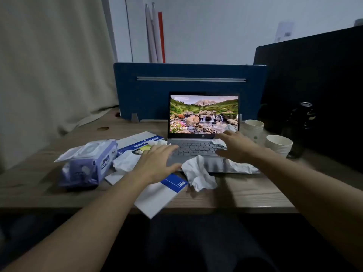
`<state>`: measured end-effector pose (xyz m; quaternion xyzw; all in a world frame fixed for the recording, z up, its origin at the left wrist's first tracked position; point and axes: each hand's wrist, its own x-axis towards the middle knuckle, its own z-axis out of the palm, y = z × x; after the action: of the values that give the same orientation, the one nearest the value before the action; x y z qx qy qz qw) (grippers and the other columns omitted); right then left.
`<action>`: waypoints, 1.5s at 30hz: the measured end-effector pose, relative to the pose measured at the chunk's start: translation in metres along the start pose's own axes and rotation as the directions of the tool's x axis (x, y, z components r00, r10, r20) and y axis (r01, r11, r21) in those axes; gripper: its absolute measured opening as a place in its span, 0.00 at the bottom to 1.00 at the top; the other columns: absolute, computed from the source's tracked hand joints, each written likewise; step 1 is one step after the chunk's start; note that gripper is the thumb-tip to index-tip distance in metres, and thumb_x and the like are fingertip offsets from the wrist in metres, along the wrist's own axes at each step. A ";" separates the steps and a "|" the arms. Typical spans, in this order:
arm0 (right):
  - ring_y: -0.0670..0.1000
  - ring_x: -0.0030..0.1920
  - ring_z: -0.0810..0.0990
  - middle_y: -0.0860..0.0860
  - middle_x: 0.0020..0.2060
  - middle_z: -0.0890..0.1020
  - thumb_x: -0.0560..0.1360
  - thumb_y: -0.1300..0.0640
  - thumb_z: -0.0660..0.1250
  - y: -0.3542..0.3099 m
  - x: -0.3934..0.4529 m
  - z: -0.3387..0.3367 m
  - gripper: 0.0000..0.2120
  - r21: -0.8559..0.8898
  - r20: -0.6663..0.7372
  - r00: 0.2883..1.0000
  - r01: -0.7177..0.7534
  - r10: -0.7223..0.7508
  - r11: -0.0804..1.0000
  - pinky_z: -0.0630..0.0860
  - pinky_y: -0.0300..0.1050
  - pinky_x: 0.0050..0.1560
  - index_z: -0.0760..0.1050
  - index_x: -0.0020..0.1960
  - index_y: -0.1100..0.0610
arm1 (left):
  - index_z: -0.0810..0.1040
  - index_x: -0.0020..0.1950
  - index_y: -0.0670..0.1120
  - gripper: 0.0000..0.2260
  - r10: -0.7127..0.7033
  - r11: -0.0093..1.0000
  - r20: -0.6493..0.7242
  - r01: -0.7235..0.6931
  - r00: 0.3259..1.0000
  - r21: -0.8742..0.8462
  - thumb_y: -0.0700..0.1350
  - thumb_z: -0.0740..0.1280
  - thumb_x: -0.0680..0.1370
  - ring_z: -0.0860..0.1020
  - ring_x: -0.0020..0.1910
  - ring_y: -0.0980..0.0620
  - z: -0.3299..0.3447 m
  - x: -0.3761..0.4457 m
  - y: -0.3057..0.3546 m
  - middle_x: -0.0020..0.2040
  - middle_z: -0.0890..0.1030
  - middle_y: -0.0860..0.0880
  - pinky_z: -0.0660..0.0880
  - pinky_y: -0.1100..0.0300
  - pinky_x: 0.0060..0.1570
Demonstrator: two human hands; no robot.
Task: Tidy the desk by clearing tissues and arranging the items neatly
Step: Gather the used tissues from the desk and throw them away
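Observation:
An open silver laptop (198, 149) with a lit landscape screen stands mid-desk. Crumpled white tissues lie about: one (199, 173) over its front edge, one (125, 160) to the left, one (242, 167) at its right front corner, a small one (220, 141) on the keyboard's right side. My left hand (157, 160) hovers open over the keyboard's left side. My right hand (238, 147) spreads open over the right side, fingertips touching the small tissue. A purple wet-wipe pack (86, 163) lies at left, beside blue-and-white notebooks (161, 193).
Two stacks of paper cups (254, 130) (279, 145) stand right of the laptop, with a dark bottle (300, 126) and a black monitor (314, 79) beyond. A blue divider panel (188, 85) backs the wooden desk (245, 195). A curtain hangs at left.

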<state>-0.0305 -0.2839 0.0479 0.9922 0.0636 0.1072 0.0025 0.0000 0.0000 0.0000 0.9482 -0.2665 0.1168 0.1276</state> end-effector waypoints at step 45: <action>0.49 0.35 0.78 0.54 0.35 0.78 0.79 0.67 0.60 -0.027 -0.026 0.002 0.10 0.969 0.226 0.944 -0.244 -0.241 -0.047 0.77 0.39 0.36 0.76 0.42 0.61 | 0.84 0.49 0.49 0.10 -0.211 0.649 0.010 0.148 0.977 -0.747 0.48 0.64 0.81 0.83 0.49 0.52 -0.007 0.002 0.031 0.49 0.85 0.50 0.80 0.46 0.55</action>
<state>-0.0592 -0.2600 0.0401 0.6843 0.1186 -0.1403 -0.7057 -0.0153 -0.0244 0.0124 0.8300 -0.1906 0.0214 0.5238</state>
